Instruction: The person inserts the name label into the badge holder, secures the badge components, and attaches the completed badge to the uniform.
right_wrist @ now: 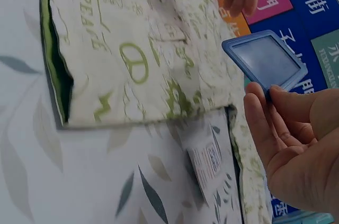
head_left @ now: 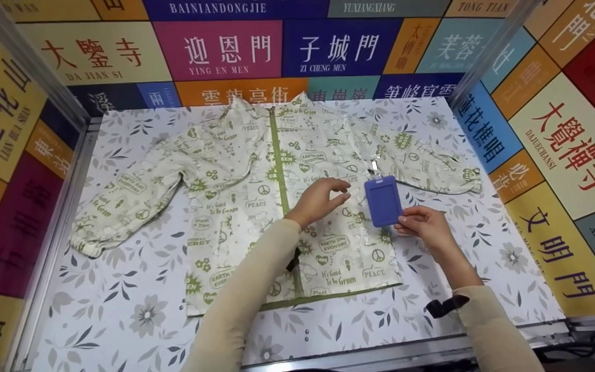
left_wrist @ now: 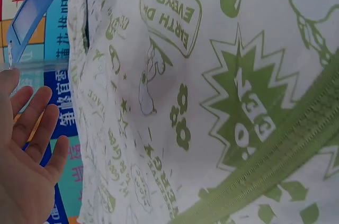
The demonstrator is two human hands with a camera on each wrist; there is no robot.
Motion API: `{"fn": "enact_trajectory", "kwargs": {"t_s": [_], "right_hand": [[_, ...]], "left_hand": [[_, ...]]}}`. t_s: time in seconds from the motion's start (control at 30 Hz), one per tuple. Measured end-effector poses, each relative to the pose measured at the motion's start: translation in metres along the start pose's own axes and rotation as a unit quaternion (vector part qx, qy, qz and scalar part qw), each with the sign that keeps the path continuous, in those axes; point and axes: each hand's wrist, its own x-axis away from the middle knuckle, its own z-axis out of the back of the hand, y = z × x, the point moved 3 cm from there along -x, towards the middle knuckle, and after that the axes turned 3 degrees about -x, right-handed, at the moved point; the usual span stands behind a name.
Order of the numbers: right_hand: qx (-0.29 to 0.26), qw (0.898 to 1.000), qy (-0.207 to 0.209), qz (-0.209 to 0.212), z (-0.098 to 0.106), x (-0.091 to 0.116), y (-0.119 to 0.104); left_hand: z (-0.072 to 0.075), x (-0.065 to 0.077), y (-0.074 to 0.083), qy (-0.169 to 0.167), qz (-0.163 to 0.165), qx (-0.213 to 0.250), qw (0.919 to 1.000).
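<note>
A blue badge holder (head_left: 384,201) with a metal clip (head_left: 375,164) at its top is held up over the right side of a jacket. My right hand (head_left: 424,225) pinches its lower right corner between thumb and fingers. My left hand (head_left: 321,199) hovers above the jacket, left of the holder, with loosely bent fingers and nothing in them. The white jacket (head_left: 235,206) has green print and a green zip (head_left: 277,150). It lies spread out with both sleeves to the sides. The holder's clear window (right_wrist: 267,57) shows in the right wrist view.
A table (head_left: 147,315) with a floral cover lies under the jacket. Panels (head_left: 215,49) with coloured, lettered tiles stand at the back and both sides. A metal rail (head_left: 380,356) runs along the front edge. In the right wrist view, a pale patch with small print (right_wrist: 206,166) is unclear.
</note>
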Motion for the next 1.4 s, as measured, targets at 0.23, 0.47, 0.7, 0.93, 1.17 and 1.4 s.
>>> {"fn": "enact_trajectory", "kwargs": {"t_s": [0.23, 0.47, 0.7, 0.93, 1.17, 1.4], "right_hand": [[-0.028, 0.999, -0.024, 0.006, -0.052, -0.017, 0.008], [-0.039, 0.997, -0.060, 0.024, -0.093, -0.034, 0.010], [-0.035, 0.995, -0.094, 0.027, -0.126, -0.046, 0.006], [0.023, 0.989, -0.128, 0.071, -0.154, -0.057, -0.003], [0.068, 0.983, -0.148, 0.085, -0.169, -0.064, -0.005], [0.084, 0.981, -0.151, 0.092, -0.174, -0.066, -0.009]], "left_hand": [[0.020, 0.013, -0.015, 0.055, 0.040, 0.055, 0.9961], [0.046, 0.024, -0.029, 0.127, 0.078, 0.099, 0.9839], [0.061, 0.036, -0.048, 0.150, 0.099, 0.190, 0.9653], [0.078, 0.048, -0.059, 0.165, 0.110, 0.203, 0.9588], [0.086, 0.053, -0.065, 0.163, 0.111, 0.199, 0.9598], [0.090, 0.057, -0.070, 0.186, 0.109, 0.193, 0.9571]]}}
